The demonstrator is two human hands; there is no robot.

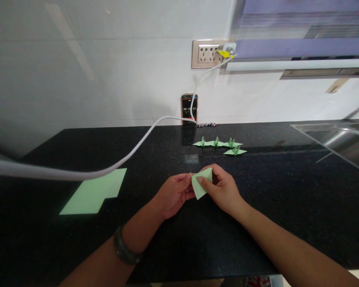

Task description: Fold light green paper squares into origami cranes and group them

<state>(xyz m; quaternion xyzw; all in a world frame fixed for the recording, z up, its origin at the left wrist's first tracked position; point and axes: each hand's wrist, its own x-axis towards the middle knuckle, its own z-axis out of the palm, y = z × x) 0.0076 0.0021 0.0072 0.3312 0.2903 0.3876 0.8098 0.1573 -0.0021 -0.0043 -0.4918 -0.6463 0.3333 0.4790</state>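
Note:
A small folded piece of light green paper (201, 184) is held between both my hands just above the black countertop (257, 207). My left hand (173, 193) pinches its left edge with curled fingers. My right hand (223, 187) grips its right side, thumb pressed on the front face. A dark bracelet (124, 249) sits on my left wrist.
Flat green paper sheets (95, 192) lie at the left. Several finished green paper cranes (219, 145) stand behind my hands. A phone (189, 108) leans on the wall, its white cable (131, 153) crossing the counter from a wall socket (208, 54). A metal sink (341, 139) is at right.

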